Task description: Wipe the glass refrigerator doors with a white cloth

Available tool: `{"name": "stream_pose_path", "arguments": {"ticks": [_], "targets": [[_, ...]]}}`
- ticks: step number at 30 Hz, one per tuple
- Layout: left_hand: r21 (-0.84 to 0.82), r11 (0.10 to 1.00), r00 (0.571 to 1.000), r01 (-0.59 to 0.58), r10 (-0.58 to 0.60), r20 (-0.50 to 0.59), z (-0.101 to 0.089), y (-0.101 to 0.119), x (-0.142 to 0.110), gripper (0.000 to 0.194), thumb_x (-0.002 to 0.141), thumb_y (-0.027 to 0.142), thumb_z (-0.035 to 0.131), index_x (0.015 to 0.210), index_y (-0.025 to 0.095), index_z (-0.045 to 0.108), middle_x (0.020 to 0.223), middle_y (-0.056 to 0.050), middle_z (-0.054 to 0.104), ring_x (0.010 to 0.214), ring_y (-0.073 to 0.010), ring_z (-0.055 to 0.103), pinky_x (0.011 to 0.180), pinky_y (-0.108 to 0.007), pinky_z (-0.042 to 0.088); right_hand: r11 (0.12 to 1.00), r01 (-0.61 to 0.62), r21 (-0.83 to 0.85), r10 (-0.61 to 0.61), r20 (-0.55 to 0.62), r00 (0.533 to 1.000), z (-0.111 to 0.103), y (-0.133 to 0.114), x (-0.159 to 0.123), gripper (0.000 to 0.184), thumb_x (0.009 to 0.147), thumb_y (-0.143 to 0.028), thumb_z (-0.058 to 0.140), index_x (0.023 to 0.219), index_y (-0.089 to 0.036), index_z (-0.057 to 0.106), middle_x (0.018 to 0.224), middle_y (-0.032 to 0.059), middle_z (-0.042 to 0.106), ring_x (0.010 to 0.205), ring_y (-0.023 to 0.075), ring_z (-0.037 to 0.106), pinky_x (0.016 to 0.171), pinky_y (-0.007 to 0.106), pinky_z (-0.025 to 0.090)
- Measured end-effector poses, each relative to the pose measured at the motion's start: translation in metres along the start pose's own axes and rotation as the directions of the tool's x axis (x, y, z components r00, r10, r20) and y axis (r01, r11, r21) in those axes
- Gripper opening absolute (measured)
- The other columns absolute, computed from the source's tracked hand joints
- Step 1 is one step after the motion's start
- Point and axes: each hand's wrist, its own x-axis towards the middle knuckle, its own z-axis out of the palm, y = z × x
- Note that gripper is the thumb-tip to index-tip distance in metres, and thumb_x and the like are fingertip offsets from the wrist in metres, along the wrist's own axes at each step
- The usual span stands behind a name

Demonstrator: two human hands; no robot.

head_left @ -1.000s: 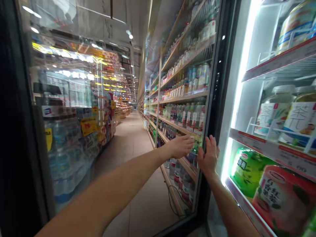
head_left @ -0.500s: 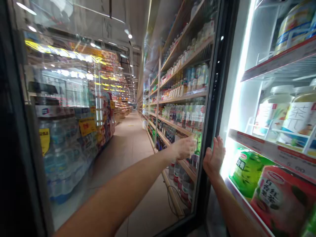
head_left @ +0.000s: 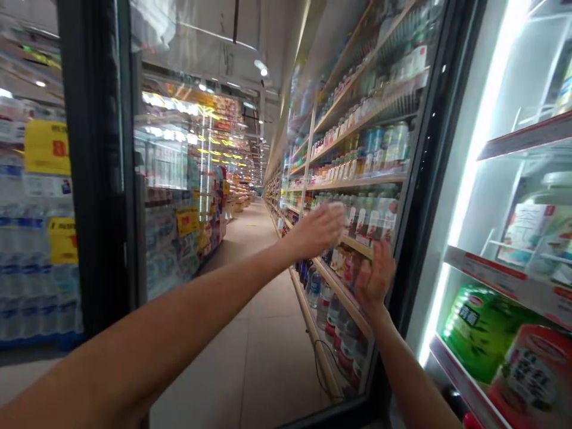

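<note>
A glass cooler door (head_left: 268,369) with a black frame stands swung open before me. My left hand (head_left: 318,231) reaches across to the door's glass, fingers bent together and slightly blurred. A pale patch shows at its fingertips; whether that is a thin thing in the hand or only glare is unclear. Lower and to the right is my right hand (head_left: 376,279), fingers apart and pointing up, against or just before the glass beside the black door frame (head_left: 422,196). I see nothing in it.
To the right, the lit cooler holds a green drink pack (head_left: 476,330), a red drink pack (head_left: 531,375) and a white-labelled tea bottle (head_left: 527,223). Through the glass run bottle-filled shelves (head_left: 357,173) and an aisle floor (head_left: 250,238). Stacked water bottles (head_left: 36,280) stand at left.
My left hand has moved up over the glass. My right hand has shifted from the door frame's edge onto the glass area. The view has turned left, bringing the door's left edge into sight.
</note>
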Motion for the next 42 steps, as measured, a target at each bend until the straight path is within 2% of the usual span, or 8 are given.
{"name": "stream_pose_path", "arguments": {"ticks": [7, 14, 20, 26, 30, 33, 39, 42], "targets": [[-0.021, 0.985, 0.977, -0.173, 0.174, 0.126, -0.037, -0.02, -0.063, 0.036, 0.087, 0.022, 0.037, 0.119, 0.016, 0.049, 0.135, -0.005, 0.043, 0.129, -0.0194, 0.031, 0.108, -0.038, 0.024, 0.994, 0.101, 0.049, -0.101, -0.003, 0.995, 0.038, -0.066, 0.023, 0.05, 0.087, -0.03, 0.03, 0.135, -0.018, 0.029, 0.14, 0.0145, 0.035, 0.133, 0.0229, 0.025, 0.104, 0.051, 0.02], [0.188, 0.912, 0.927, 0.364, -0.374, 0.02, -0.078, -0.07, -0.107, 0.041, 0.087, 0.019, 0.036, 0.128, 0.015, 0.039, 0.141, -0.009, 0.033, 0.133, -0.0227, 0.02, 0.109, -0.042, 0.019, 0.99, 0.138, 0.006, -0.138, -0.021, 0.99, 0.051, -0.096, 0.031, 0.049, 0.086, -0.03, 0.033, 0.133, -0.018, 0.034, 0.139, 0.0134, 0.036, 0.133, 0.0232, 0.025, 0.106, 0.049, 0.018], [0.087, 0.99, 0.965, -0.114, 0.089, 0.246, -0.086, -0.061, -0.151, 0.043, 0.086, 0.025, 0.037, 0.129, 0.02, 0.037, 0.141, -0.003, 0.033, 0.133, -0.0169, 0.021, 0.11, -0.036, 0.02, 0.989, 0.145, 0.004, -0.145, -0.01, 0.989, 0.052, -0.094, 0.023, 0.049, 0.084, -0.029, 0.036, 0.132, -0.018, 0.036, 0.139, 0.0129, 0.037, 0.132, 0.0239, 0.026, 0.105, 0.049, 0.02], [0.262, 0.795, 0.832, 0.547, -0.549, -0.074, -0.106, -0.108, -0.153, 0.042, 0.085, 0.023, 0.039, 0.126, 0.014, 0.041, 0.141, -0.01, 0.031, 0.135, -0.0227, 0.016, 0.109, -0.043, 0.018, 0.989, 0.148, 0.022, -0.148, -0.027, 0.989, 0.053, -0.094, 0.021, 0.05, 0.083, -0.03, 0.037, 0.132, -0.017, 0.037, 0.139, 0.0143, 0.037, 0.132, 0.0258, 0.027, 0.105, 0.05, 0.02], [0.133, 0.982, 0.966, 0.133, -0.158, 0.206, -0.1, -0.064, -0.176, 0.06, 0.083, 0.046, 0.04, 0.132, 0.014, 0.033, 0.144, -0.01, 0.025, 0.135, -0.0263, 0.011, 0.109, -0.043, 0.017, 0.989, 0.145, 0.034, -0.144, -0.024, 0.989, 0.053, -0.095, 0.021, 0.05, 0.083, -0.029, 0.037, 0.132, -0.017, 0.037, 0.139, 0.0137, 0.036, 0.131, 0.0267, 0.028, 0.104, 0.052, 0.021], [0.073, 0.996, 0.96, -0.044, 0.022, 0.28, -0.101, -0.061, -0.182, 0.056, 0.084, 0.04, 0.042, 0.133, 0.016, 0.031, 0.145, -0.006, 0.025, 0.135, -0.021, 0.013, 0.11, -0.038, 0.017, 0.987, 0.157, 0.034, -0.156, -0.025, 0.987, 0.054, -0.095, 0.019, 0.051, 0.084, -0.029, 0.037, 0.133, -0.017, 0.035, 0.14, 0.0136, 0.035, 0.131, 0.0269, 0.028, 0.104, 0.052, 0.021], [0.245, 0.77, 0.803, 0.589, -0.592, -0.071, -0.113, -0.111, -0.164, 0.048, 0.086, 0.031, 0.04, 0.13, 0.012, 0.034, 0.144, -0.013, 0.024, 0.136, -0.025, 0.007, 0.109, -0.045, 0.016, 0.986, 0.163, 0.025, -0.162, -0.035, 0.986, 0.055, -0.095, 0.019, 0.051, 0.084, -0.029, 0.037, 0.134, -0.016, 0.034, 0.14, 0.0144, 0.035, 0.131, 0.0271, 0.027, 0.104, 0.052, 0.02], [0.205, 0.916, 0.928, 0.344, -0.365, 0.078, -0.106, -0.088, -0.164, 0.057, 0.085, 0.045, 0.04, 0.13, 0.011, 0.035, 0.143, -0.015, 0.025, 0.136, -0.0276, 0.006, 0.109, -0.045, 0.017, 0.986, 0.167, 0.028, -0.165, -0.047, 0.985, 0.054, -0.095, 0.019, 0.051, 0.083, -0.028, 0.039, 0.132, -0.015, 0.036, 0.138, 0.015, 0.037, 0.131, 0.0272, 0.029, 0.104, 0.052, 0.021]]}}
